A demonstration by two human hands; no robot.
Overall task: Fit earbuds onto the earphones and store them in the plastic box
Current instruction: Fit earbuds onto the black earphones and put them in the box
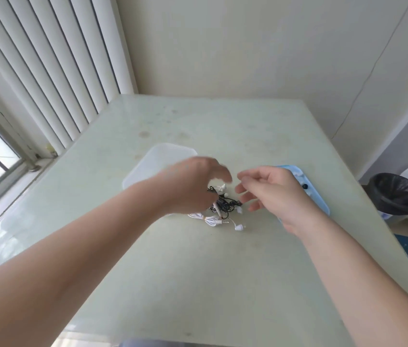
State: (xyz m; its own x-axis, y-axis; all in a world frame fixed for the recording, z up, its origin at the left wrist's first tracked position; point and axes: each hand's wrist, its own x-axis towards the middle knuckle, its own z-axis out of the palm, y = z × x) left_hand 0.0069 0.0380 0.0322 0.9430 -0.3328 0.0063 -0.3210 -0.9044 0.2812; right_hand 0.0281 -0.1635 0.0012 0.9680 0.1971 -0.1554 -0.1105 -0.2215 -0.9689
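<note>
Pale green glossy worktop [198,259], faint stains toward the far side. Vertical blinds [47,71] and a window at far left; cream wall behind.

Earphones [223,209]: a tangled heap of black and white cables near the worktop's centre, lying flat. White bundle with a jack plug sits at the near edge of the heap; one white earpiece [239,227] lies just beside it, on the near right. Black cable knots on the far part of the heap. Too small and blurred to tell whether any buds are fitted.

Plastic box [158,159]: translucent white, open top, on the worktop left of and behind the heap, partly hidden by the left hand. Contents cannot be made out.

Blue tray [320,199]: shallow, light blue, on the right, mostly hidden behind the right hand. One small dark round item [305,186] shows on it, plus pale bits that are too small to identify.

Left hand [193,186]: over the left part of the heap, back of hand up, fingers curled downward toward the cables. Motion-blurred; cannot tell whether its grip is closed on a cable or merely near it.

Right hand [273,194]: above the worktop, right of the heap, fingers spread and loosely bent, grip wide, holding nothing visible.

Black-lined waste bin [398,194] on the floor at far right.
</note>
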